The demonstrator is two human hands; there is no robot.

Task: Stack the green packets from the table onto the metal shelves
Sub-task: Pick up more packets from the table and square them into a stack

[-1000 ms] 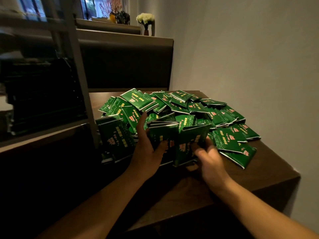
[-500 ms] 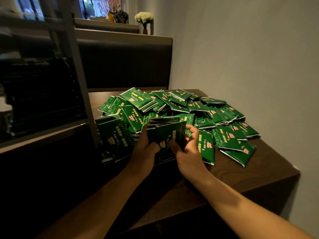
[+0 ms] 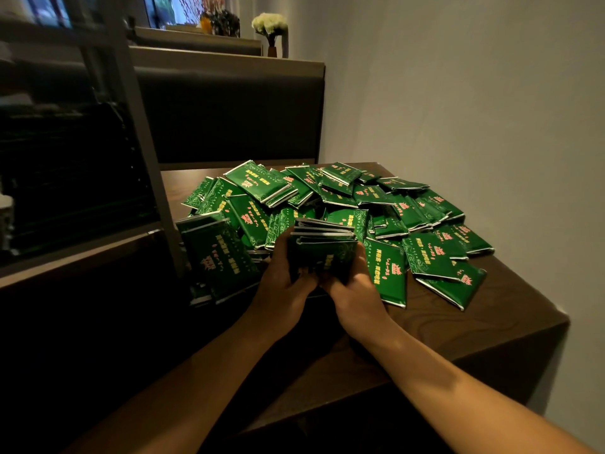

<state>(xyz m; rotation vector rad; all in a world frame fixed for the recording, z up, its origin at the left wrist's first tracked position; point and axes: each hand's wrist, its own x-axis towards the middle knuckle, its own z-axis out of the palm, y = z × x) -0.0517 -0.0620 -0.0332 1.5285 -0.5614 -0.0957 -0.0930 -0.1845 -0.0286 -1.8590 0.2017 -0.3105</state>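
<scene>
At far left, shelf unit: metal shelves [image 3: 144, 152] stand against the surface's left edge; grey upright post runs down beside the pile. Dark flat stacks fill the middle tier [image 3: 65, 178], too dim to tell if they're packets.

Left edge of pile: a few green packets [image 3: 216, 257] lean tilted vs. the post, half off the heap — likely slid there, not placed.

Left hand: left hand [image 3: 284, 290] grasps the near-left side of a small bundle [image 3: 322, 253], thumb on the front face, fingers wrapped behind. Grip looks meant to square the edges.

Bundle: several packets held upright, silver top edges aligned & facing camera, just above the surface at the pile's near side. Judged: collecting a handful so it goes to the shelf as one block, not one by one.

Right hand: right hand [image 3: 353, 296] clasps the bundle's near-right side, fingers curled under & round it; touches left hand at the thumbs.

Pile, centre to right: loose packets [image 3: 409, 217] heaped w/ no order, overlapping, some face up w/ pink & yellow print, spread to the right edge.

Surface: dark wood surface [image 3: 491, 322] carries the heap; wall [image 3: 458, 93] close on the right.

Progress: most stock not yet shelved, by the size of the heap.

Background: flowers in vase [image 3: 270, 27] on a ledge, well apart from the work.
</scene>
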